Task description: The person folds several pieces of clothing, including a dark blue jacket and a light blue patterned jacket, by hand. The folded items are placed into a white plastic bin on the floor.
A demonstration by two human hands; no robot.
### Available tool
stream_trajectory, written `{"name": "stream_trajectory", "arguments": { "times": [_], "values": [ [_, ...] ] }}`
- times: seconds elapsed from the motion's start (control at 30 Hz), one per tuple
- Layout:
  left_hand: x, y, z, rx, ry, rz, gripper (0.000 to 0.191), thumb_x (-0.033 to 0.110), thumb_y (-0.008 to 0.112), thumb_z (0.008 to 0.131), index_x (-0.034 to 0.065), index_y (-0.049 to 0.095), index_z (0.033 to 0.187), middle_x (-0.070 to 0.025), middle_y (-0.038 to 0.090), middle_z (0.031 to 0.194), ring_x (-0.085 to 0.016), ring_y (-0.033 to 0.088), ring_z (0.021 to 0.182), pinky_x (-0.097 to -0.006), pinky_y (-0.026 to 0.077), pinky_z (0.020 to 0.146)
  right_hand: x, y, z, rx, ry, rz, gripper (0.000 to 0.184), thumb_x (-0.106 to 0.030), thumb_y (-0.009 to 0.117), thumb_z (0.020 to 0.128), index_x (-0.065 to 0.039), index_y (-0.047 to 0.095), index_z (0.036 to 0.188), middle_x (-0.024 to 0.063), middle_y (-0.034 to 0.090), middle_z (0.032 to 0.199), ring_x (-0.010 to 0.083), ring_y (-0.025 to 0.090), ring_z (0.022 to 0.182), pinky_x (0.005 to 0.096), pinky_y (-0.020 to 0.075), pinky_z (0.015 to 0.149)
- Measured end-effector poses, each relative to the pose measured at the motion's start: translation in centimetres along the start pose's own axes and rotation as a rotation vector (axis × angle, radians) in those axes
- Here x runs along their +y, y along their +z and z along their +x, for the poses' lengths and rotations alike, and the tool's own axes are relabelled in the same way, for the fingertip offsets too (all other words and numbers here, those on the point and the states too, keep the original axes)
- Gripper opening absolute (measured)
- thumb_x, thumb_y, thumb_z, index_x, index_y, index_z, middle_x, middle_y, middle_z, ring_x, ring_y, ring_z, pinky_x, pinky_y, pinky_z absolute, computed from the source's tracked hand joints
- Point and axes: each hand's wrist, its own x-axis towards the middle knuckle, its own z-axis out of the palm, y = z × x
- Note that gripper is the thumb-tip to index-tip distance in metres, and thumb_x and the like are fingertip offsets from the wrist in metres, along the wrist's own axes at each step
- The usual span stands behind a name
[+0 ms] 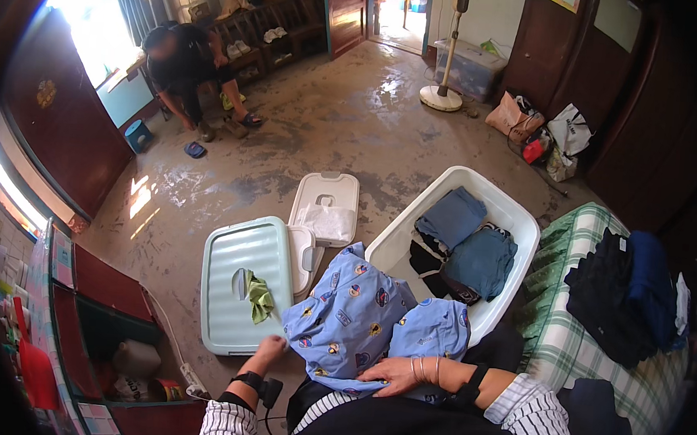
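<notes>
A light blue cloth (347, 320) printed with cartoon badges is bunched over my lap. My right hand (395, 373), with bangles at the wrist, grips a fold along its lower edge. Curled at the cloth's left side is my left hand (273, 347); whether it pinches the fabric cannot be made out. Just beyond the cloth, a white plastic storage bin (457, 175) holds folded blue clothes (482, 260) and black garments (425, 260). To the left, a pale green bin lid (226, 281) lies on the floor with a green rag (259, 299) on it.
White lids (326, 185), one bearing a white packet (329, 222), lie ahead. Dark clothes (606, 302) rest on a checked-cloth-covered seat or bed (584, 397) at right. A cabinet (108, 267) and power strip (193, 379) stand left. Farther off are a bending person (183, 63) and fan stand (442, 97).
</notes>
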Motion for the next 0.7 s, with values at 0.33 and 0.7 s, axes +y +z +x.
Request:
{"name": "stream_trajectory", "arguments": {
  "times": [0.33, 0.7],
  "values": [
    [29.7, 2.0, -12.1, 0.273, 1.172, 0.123, 0.048, 0.026, 0.068, 0.088, 0.0068, 0.054, 0.130, -0.0203, 0.051, 0.136, -0.040, 0.044, 0.130, -0.0531, 0.032, 0.109, -0.9, 0.4, 0.0, 0.080, 0.009, 0.077, 0.054, -0.035, 0.065, 0.084, -0.006, 0.053, 0.129, 0.0200, 0.063, 0.115, 0.0382, 0.060, 0.105, 0.0424, 0.0475, 0.091],
    [29.0, 5.5, -14.3, 0.176, 1.278, 0.500, 0.042, 0.034, 0.057, 0.092, 0.0160, 0.062, 0.129, -0.0014, 0.054, 0.141, -0.026, 0.031, 0.144, -0.0613, 0.016, 0.114, -1.2, 0.8, -1.2, 0.148, 0.032, 0.073, 0.059, -0.041, 0.064, 0.089, -0.003, 0.050, 0.132, 0.0208, 0.059, 0.122, 0.0364, 0.056, 0.115, 0.0405, 0.0433, 0.100]
  ]
}}
